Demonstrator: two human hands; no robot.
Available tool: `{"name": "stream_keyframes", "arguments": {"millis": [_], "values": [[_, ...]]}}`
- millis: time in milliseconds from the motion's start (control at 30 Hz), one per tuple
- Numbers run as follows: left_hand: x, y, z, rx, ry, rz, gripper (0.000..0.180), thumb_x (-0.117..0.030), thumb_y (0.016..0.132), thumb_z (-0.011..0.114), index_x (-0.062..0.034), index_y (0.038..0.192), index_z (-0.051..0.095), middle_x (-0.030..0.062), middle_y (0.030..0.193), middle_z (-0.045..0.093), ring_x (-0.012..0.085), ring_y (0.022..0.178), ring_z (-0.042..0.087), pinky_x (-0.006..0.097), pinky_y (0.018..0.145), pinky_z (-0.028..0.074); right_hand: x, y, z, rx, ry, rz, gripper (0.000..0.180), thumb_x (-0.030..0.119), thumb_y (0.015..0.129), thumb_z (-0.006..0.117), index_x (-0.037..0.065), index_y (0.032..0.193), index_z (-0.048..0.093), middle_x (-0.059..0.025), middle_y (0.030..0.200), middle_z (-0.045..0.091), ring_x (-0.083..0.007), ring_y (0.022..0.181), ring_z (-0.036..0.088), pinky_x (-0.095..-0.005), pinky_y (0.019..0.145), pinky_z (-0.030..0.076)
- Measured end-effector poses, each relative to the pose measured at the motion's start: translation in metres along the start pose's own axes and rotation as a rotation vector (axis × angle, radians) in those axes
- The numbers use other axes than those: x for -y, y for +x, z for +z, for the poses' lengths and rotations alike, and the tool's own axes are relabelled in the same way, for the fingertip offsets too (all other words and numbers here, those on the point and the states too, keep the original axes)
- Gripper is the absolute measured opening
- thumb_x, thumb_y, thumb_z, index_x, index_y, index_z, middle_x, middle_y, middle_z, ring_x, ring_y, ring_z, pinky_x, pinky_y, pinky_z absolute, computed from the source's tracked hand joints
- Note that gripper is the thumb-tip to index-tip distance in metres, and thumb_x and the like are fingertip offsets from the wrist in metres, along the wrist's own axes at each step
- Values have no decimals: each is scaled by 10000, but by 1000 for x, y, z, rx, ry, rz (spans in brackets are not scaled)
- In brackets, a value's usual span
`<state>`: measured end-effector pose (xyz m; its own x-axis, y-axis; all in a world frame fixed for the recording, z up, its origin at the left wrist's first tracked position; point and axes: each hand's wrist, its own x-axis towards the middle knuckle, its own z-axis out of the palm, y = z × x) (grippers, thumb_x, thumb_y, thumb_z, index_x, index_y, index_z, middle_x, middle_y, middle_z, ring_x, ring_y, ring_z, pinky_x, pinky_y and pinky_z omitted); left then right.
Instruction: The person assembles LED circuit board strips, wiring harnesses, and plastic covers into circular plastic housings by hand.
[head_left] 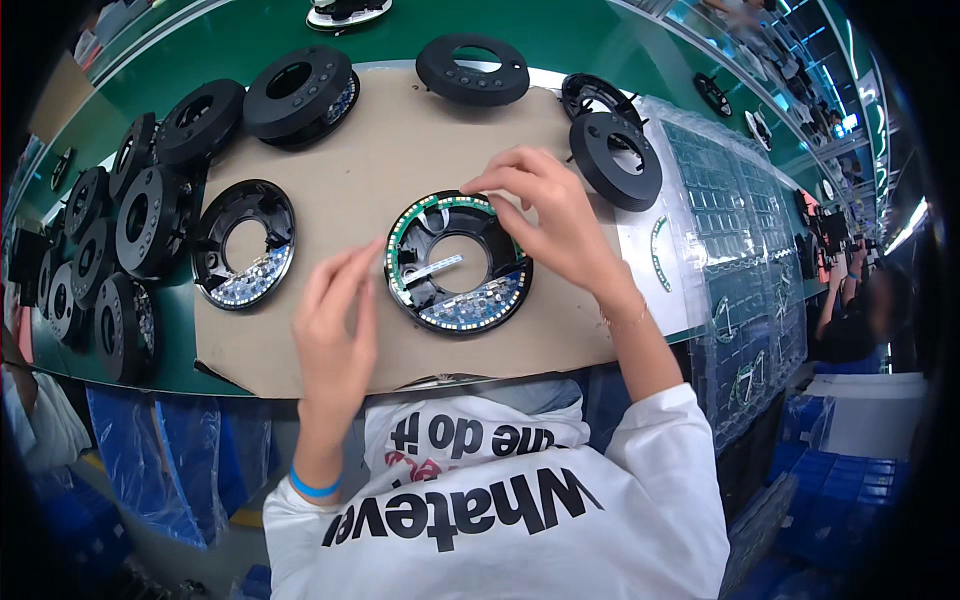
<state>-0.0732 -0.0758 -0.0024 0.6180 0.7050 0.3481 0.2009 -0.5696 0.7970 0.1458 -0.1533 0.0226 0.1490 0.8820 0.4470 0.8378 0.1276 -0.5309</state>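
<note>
A round black ring-shaped housing (408, 308) lies open-side up on a cardboard sheet in front of me. Blue circuit boards (478, 305) fill its near part, and curved green LED strips (398, 226) run round its rim. Across its left inside lies a narrow white strip (432, 269). My right hand (545, 205) bends over the far rim, thumb and index finger pinched at the curved LED strip there. At the left rim, my left hand (338, 315) has its fingers stretched toward the edge, thumb apart, holding nothing visible. Its fingertips are slightly blurred.
Another open housing (213, 265) lies to the left on the cardboard (345, 185). Several black covers (290, 97) stand around the left and far edges. At right are a black cover (617, 165), a loose curved strip (660, 255) and clear plastic trays (735, 260).
</note>
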Motion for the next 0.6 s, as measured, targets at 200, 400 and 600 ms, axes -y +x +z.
{"name": "stream_keyframes", "arguments": {"millis": [200,400,600], "values": [[14,24,7,157,18,20,312,11,792,605,-12,1104,612,118,954,548,229,752,585,316,652,465,-17,19,-7,233,319,245,158,58,821,596,19,960,660,-19,763,624,-84,599,530,-214,501,415],[13,23,11,170,-17,-39,327,-33,790,630,-33,1117,618,87,936,505,214,739,556,320,661,460,-39,14,-10,441,455,421,145,65,781,645,23,917,666,-23,662,573,-84,583,490,-246,534,401],[9,21,7,231,67,-12,480,-70,760,668,-69,1227,556,92,1010,503,212,810,551,321,705,460,-37,18,-11,469,315,267,166,51,750,679,17,909,646,-38,673,563,-111,588,499,-257,542,402]]}}
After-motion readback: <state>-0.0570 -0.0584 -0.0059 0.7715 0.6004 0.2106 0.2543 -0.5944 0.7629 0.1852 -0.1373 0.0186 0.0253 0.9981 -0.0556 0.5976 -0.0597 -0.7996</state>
